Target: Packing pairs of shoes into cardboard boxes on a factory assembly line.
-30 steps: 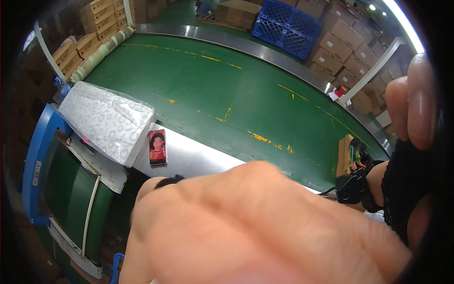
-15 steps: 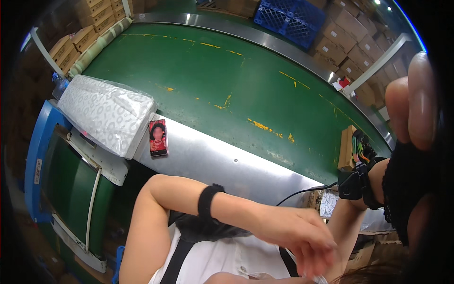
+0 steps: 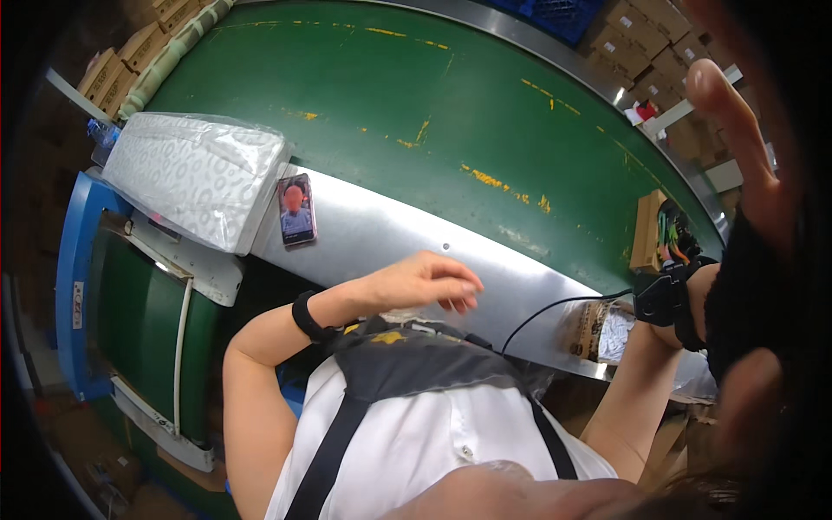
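My left hand [image 3: 426,282] hovers over the near edge of the steel strip [image 3: 390,225], its fingers loosely bent and apart with nothing in them. A black band [image 3: 308,319] circles that wrist. Raised close to the camera on the right is my right hand [image 3: 750,143], partly cut off by the dark rim; the fingers that show are stretched apart. A black fuzzy covering [image 3: 745,286] hides its middle. On the right wrist sits a strapped black device [image 3: 660,296] with a cable. A phone [image 3: 296,210] with a lit screen lies on the steel, left of my left hand.
A plastic-wrapped, white-and-grey patterned package [image 3: 195,178] stands left of the phone. The green conveyor belt [image 3: 347,95] stretches beyond the steel strip. At right are a small carton [image 3: 647,230] of colourful items and an open box [image 3: 594,329]. A blue-framed machine [image 3: 76,277] stands left.
My left hand has swung up and left from beside my right forearm to over the steel strip. The right hand's fingers have spread. The phone's picture has changed, and the view has shifted.
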Motion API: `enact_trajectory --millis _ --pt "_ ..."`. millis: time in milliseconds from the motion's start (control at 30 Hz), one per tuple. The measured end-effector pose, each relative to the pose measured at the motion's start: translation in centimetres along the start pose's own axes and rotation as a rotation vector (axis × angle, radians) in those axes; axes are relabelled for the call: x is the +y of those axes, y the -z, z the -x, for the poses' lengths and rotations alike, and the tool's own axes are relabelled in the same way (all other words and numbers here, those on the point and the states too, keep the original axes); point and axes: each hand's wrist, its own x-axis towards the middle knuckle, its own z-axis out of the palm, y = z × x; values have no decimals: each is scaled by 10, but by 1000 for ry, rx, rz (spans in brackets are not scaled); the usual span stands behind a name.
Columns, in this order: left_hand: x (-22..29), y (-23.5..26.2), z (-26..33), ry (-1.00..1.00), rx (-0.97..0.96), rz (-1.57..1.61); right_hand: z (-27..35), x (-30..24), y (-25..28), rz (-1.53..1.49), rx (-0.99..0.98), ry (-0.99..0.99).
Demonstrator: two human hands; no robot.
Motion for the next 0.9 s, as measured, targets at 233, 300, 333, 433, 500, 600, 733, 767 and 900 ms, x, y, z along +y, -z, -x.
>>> enact_trajectory --millis 233,300,333,433,500,600,733,767,900 --pt "-111 58 35 175 585 -17 -5 91 -69 -236 496 914" --pt "-121 64 36 230 679 -29 15 91 -73 -216 305 945" --pt "-125 66 42 221 725 10 22 82 -78 -201 295 951" --pt "-129 74 46 205 765 58 20 75 -84 -441 359 1323" --pt "-132 76 52 193 806 87 15 71 -89 -479 378 1305" --pt "-133 74 57 180 836 103 21 52 -93 -528 422 1218" --pt "-123 79 38 189 759 88 46 25 -102 -496 539 1064" --pt "-123 81 37 194 758 92 47 23 -107 -464 639 1050" --pt "-127 87 48 188 828 112 30 35 -103 -569 509 1130"
